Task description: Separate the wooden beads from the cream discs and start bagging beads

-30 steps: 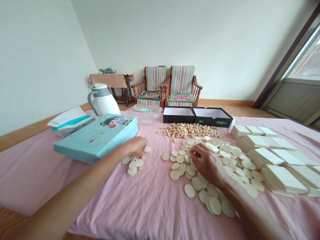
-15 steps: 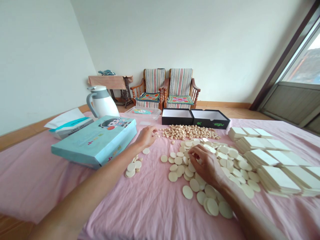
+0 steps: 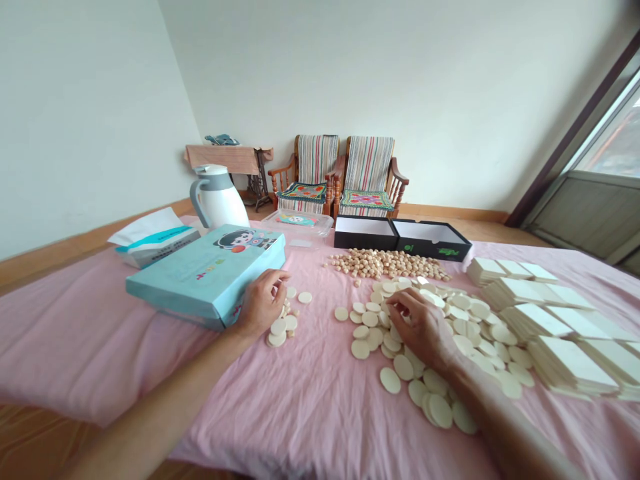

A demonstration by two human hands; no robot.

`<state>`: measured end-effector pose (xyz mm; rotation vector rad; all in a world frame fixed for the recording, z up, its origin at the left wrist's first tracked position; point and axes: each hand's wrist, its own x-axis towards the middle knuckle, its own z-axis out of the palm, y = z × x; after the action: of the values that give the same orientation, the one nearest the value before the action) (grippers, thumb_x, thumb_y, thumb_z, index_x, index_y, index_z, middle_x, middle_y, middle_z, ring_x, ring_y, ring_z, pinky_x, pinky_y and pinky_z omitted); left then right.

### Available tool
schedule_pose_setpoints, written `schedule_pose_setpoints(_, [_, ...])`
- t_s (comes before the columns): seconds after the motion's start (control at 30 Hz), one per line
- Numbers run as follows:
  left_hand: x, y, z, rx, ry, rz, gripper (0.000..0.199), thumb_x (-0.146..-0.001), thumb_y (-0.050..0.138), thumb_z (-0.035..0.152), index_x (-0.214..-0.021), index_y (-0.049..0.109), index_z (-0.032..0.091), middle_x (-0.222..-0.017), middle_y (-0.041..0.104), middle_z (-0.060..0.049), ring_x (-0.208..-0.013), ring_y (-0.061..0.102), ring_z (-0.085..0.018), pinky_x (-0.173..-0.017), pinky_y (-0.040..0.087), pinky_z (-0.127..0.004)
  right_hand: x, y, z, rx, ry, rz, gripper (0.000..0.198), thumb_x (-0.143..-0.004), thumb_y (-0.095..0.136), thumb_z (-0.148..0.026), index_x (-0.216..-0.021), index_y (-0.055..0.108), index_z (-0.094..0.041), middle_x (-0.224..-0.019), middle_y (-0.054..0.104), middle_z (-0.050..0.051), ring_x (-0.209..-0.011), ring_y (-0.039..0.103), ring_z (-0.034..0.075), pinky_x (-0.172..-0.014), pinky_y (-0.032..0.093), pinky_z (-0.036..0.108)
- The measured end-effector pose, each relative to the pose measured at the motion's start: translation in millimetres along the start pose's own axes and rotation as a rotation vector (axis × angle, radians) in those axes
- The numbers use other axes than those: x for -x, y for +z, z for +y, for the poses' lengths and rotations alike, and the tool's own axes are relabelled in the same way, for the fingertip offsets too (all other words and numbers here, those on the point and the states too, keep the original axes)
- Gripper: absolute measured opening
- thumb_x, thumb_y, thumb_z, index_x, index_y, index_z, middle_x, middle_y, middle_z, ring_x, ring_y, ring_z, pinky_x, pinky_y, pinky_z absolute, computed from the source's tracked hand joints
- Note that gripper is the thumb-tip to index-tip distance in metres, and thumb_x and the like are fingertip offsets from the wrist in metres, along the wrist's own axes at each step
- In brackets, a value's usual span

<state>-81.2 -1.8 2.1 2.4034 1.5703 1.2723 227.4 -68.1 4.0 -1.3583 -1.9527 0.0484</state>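
Observation:
My left hand (image 3: 263,300) has curled, closed fingers beside the light-blue box, just above a small heap of round wooden discs (image 3: 278,327) and little wooden blocks (image 3: 291,333). Whatever its fingers may hold is hidden. Over a large spread of round wooden discs (image 3: 390,380), my right hand (image 3: 423,327) is closed in a pinch, thumb and fingers together at the pile's left part. I cannot make out what lies between those fingertips. Behind this spread lies a wide pile of small wooden blocks (image 3: 385,263).
Stacks of pale square wooden pieces (image 3: 570,360) stand at the right. The light-blue box (image 3: 205,273), a tissue pack (image 3: 155,240) and a white jug (image 3: 223,200) are at the left. A clear plastic box (image 3: 300,227) and black open boxes (image 3: 430,243) line the back.
My left hand has come back towards me and left, from near the block pile to the small heap. My right hand stays at the disc spread. The view has shifted slightly left.

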Motion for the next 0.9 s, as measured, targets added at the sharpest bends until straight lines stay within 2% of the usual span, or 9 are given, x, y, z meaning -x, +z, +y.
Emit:
schedule_pose_setpoints(0.23, [3, -3, -10, 0.048, 0.009, 0.025, 0.021, -0.081, 0.043, 0.013, -0.092, 0.06, 0.015, -0.087, 0.065, -0.004, -0.074, 0.059, -0.013, -0.07, 0.047, -0.024, -27, 20, -47, 0.0, -0.115, -0.255, 0.014, -0.085, 0.046, -0.016, -0.085, 0.06, -0.016, -0.085, 0.058, 0.005, -0.071, 0.055, 0.013, -0.065, 0.041, 0.025])
schedule_pose_setpoints(0.4, [4, -8, -7, 0.092, 0.059, 0.08, 0.021, -0.082, 0.042, 0.011, -0.091, 0.06, 0.016, -0.086, 0.065, -0.004, -0.079, 0.061, -0.015, -0.074, 0.049, -0.026, -68, 62, -75, 0.115, -0.221, -0.476, 0.018, -0.083, 0.051, -0.016, -0.097, 0.062, -0.015, -0.092, 0.06, 0.008, -0.081, 0.058, 0.016, -0.071, 0.042, 0.027])
schedule_pose_setpoints(0.53, [6, -16, 0, 0.111, 0.16, 0.168, 0.019, -0.084, 0.043, 0.012, -0.092, 0.06, 0.017, -0.084, 0.066, -0.005, -0.081, 0.063, -0.015, -0.077, 0.05, -0.027, -88, 101, -84, 0.205, -0.306, -0.542, 0.024, -0.081, 0.052, -0.015, -0.103, 0.061, -0.013, -0.094, 0.061, 0.012, -0.091, 0.057, 0.02, -0.078, 0.041, 0.029])
schedule_pose_setpoints(0.63, [7, -22, 3, 0.112, 0.211, 0.246, 0.019, -0.085, 0.043, 0.012, -0.095, 0.059, 0.017, -0.084, 0.066, -0.005, -0.081, 0.063, -0.015, -0.078, 0.05, -0.027, -94, 114, -84, 0.234, -0.328, -0.565, 0.021, -0.081, 0.05, -0.013, -0.099, 0.061, -0.012, -0.092, 0.061, 0.013, -0.09, 0.056, 0.021, -0.078, 0.041, 0.03])
schedule_pose_setpoints(0.73, [9, -25, 3, 0.129, 0.197, 0.318, 0.019, -0.086, 0.044, 0.015, -0.099, 0.058, 0.018, -0.084, 0.065, -0.004, -0.078, 0.063, -0.014, -0.077, 0.052, -0.027, -94, 104, -78, 0.206, -0.321, -0.538, 0.019, -0.079, 0.05, -0.013, -0.094, 0.062, -0.012, -0.091, 0.06, 0.012, -0.086, 0.056, 0.019, -0.076, 0.041, 0.029])
schedule_pose_setpoints(0.83, [11, -25, 1, 0.188, 0.152, 0.363, 0.02, -0.088, 0.045, 0.017, -0.103, 0.057, 0.019, -0.086, 0.064, -0.003, -0.076, 0.064, -0.013, -0.077, 0.052, -0.026, -90, 75, -65, 0.134, -0.27, -0.494, 0.024, -0.075, 0.051, -0.01, -0.095, 0.063, -0.014, -0.092, 0.06, 0.01, -0.087, 0.056, 0.018, -0.076, 0.041, 0.027])
schedule_pose_setpoints(0.9, [11, -24, 0, 0.239, 0.135, 0.381, 0.021, -0.088, 0.045, 0.017, -0.107, 0.055, 0.018, -0.089, 0.064, -0.004, -0.075, 0.064, -0.012, -0.077, 0.053, -0.027, -84, 50, -52, 0.119, -0.238, -0.526, 0.03, -0.072, 0.051, -0.008, -0.098, 0.063, -0.015, -0.092, 0.061, 0.008, -0.085, 0.057, 0.017, -0.075, 0.041, 0.026])
